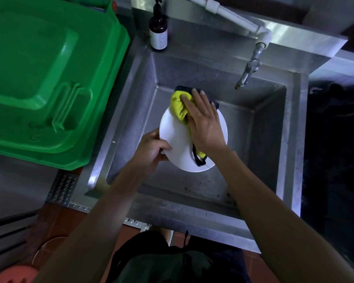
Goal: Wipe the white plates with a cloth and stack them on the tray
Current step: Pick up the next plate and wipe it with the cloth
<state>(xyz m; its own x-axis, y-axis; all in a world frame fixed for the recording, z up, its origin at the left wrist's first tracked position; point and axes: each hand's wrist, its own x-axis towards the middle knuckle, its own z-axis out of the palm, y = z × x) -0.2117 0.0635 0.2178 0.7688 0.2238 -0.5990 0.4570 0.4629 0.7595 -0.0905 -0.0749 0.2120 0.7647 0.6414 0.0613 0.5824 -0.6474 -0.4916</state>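
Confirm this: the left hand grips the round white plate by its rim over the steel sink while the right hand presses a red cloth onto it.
One detail is wrong: the cloth is yellow-green with dark edging, not red. The head view shows the left hand gripping the round white plate by its rim over the steel sink while the right hand presses that cloth onto it.

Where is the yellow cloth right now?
In the head view the yellow cloth lies on the white plate over the sink, pressed under the right hand; the left hand grips the plate's edge.
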